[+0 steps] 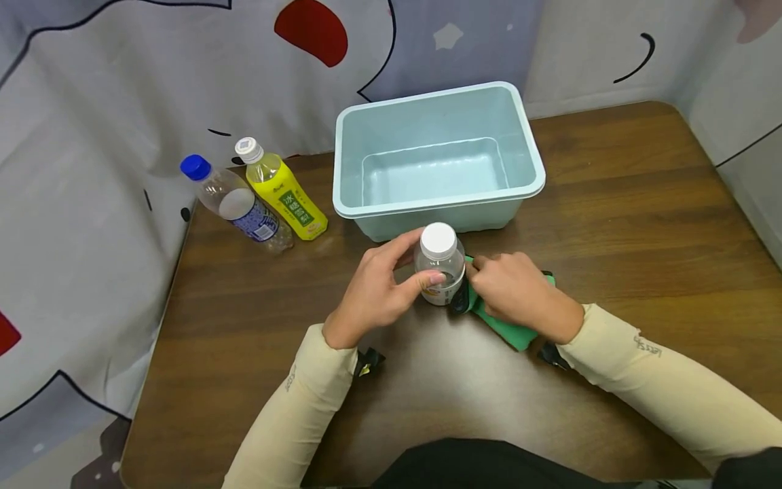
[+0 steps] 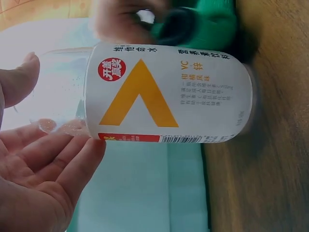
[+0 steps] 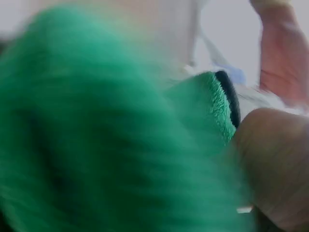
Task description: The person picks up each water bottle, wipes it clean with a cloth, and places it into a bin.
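Observation:
A clear bottle (image 1: 439, 261) with a white cap and a white label stands upright on the table in the head view. My left hand (image 1: 381, 288) holds it from the left, thumb in front and fingers behind. In the left wrist view, the bottle's label (image 2: 169, 94) shows a large orange chevron, and my fingers (image 2: 79, 164) lie along the shoulder. To the right, my right hand (image 1: 516, 288) grips a green cloth (image 1: 510, 331) with a dark edge, held against the bottle's side. The cloth (image 3: 111, 125) is blurred and fills much of the right wrist view.
A pale blue plastic bin (image 1: 436, 207) stands behind the bottle, with nothing in it. At the back left are a blue-capped clear bottle (image 1: 241, 207) and a yellow-labelled bottle (image 1: 287, 193). A patterned curtain (image 1: 256, 75) hangs behind the wooden table (image 1: 635, 224).

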`<move>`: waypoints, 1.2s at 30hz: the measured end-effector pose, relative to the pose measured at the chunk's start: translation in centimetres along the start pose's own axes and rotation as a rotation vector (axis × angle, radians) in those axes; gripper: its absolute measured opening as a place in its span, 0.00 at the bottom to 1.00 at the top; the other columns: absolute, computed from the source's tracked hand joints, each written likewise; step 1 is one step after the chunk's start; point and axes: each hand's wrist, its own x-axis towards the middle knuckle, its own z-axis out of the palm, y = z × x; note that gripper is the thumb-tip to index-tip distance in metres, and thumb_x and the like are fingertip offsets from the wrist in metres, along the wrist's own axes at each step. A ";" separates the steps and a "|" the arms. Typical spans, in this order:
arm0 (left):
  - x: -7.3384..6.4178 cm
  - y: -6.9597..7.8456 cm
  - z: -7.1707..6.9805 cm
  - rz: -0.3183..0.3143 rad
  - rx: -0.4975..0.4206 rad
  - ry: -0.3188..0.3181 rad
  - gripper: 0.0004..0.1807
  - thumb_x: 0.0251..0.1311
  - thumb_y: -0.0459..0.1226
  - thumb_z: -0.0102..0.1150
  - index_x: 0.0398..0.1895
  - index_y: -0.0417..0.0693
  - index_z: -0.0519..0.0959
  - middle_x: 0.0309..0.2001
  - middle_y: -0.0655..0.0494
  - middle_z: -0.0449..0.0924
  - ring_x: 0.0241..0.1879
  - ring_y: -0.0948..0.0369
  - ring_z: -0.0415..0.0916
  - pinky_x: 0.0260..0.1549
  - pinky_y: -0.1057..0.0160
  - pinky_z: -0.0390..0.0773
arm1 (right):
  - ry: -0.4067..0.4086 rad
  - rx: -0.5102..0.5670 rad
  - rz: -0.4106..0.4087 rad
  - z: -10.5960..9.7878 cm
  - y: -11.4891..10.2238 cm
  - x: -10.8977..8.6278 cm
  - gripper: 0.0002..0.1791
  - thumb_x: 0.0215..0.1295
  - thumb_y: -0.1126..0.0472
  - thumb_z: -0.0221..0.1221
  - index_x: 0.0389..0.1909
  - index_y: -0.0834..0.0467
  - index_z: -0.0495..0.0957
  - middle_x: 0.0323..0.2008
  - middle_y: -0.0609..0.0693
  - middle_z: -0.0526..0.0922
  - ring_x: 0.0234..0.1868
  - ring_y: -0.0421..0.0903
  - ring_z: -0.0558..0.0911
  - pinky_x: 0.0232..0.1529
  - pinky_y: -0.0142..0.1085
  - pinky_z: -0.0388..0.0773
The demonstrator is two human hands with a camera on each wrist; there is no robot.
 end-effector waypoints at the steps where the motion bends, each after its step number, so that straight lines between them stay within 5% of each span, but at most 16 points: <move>1: 0.0 -0.1 0.0 -0.001 -0.001 -0.004 0.34 0.60 0.36 0.75 0.68 0.36 0.74 0.59 0.43 0.85 0.61 0.54 0.84 0.62 0.63 0.82 | -0.001 -0.025 0.000 0.4 -0.2 -0.1 0.11 0.44 0.71 0.65 0.33 0.63 0.83 0.25 0.54 0.81 0.20 0.53 0.80 0.16 0.48 0.77; 7: 0.3 -0.4 -0.3 -0.011 -0.089 -0.039 0.32 0.61 0.33 0.73 0.66 0.35 0.69 0.61 0.41 0.84 0.64 0.52 0.82 0.66 0.61 0.79 | -0.037 -0.052 0.035 1.0 -0.6 -0.1 0.10 0.47 0.69 0.68 0.33 0.62 0.83 0.26 0.56 0.83 0.21 0.54 0.81 0.16 0.48 0.77; 13: 0.3 -0.8 -0.6 -0.023 -0.145 -0.066 0.31 0.61 0.30 0.71 0.67 0.34 0.71 0.61 0.39 0.82 0.64 0.49 0.81 0.67 0.61 0.78 | -0.186 0.212 0.110 -2.0 1.5 -0.2 0.24 0.50 0.75 0.59 0.49 0.57 0.88 0.38 0.53 0.90 0.28 0.54 0.85 0.23 0.49 0.80; 19: 0.1 -0.6 -1.3 -0.019 -0.035 -0.095 0.30 0.67 0.32 0.66 0.72 0.37 0.72 0.63 0.43 0.73 0.61 0.52 0.77 0.64 0.56 0.82 | 0.074 0.475 0.121 -5.5 3.4 -0.5 0.33 0.55 0.77 0.60 0.58 0.46 0.87 0.49 0.47 0.91 0.37 0.44 0.87 0.35 0.42 0.80; 25: 0.0 -0.4 -1.7 -0.031 0.023 -0.158 0.34 0.74 0.34 0.59 0.79 0.40 0.61 0.70 0.44 0.71 0.67 0.52 0.74 0.69 0.54 0.77 | 0.317 0.612 0.052 -5.4 3.1 0.6 0.31 0.59 0.78 0.60 0.62 0.52 0.84 0.57 0.50 0.89 0.56 0.50 0.88 0.56 0.24 0.77; 29: -0.3 -0.1 -1.2 -0.042 0.009 -0.139 0.36 0.70 0.36 0.66 0.77 0.40 0.63 0.71 0.46 0.72 0.69 0.54 0.74 0.68 0.57 0.78 | 0.326 0.608 -0.011 -5.2 2.8 1.3 0.32 0.61 0.78 0.57 0.65 0.53 0.82 0.61 0.51 0.86 0.61 0.52 0.86 0.65 0.35 0.79; 32: -0.4 0.1 -0.7 -0.002 0.055 -0.087 0.38 0.63 0.38 0.72 0.75 0.41 0.67 0.69 0.46 0.75 0.67 0.55 0.76 0.66 0.59 0.79 | 0.303 0.586 -0.050 -5.2 2.7 1.5 0.33 0.61 0.78 0.56 0.66 0.52 0.81 0.61 0.50 0.86 0.60 0.50 0.86 0.61 0.45 0.82; 36: -0.5 0.4 -0.1 0.054 0.131 -0.018 0.38 0.61 0.39 0.74 0.73 0.40 0.70 0.66 0.45 0.78 0.63 0.54 0.79 0.61 0.59 0.83 | 0.288 0.551 -0.083 -5.3 2.7 1.4 0.35 0.59 0.80 0.53 0.64 0.51 0.82 0.58 0.47 0.88 0.52 0.45 0.89 0.50 0.44 0.85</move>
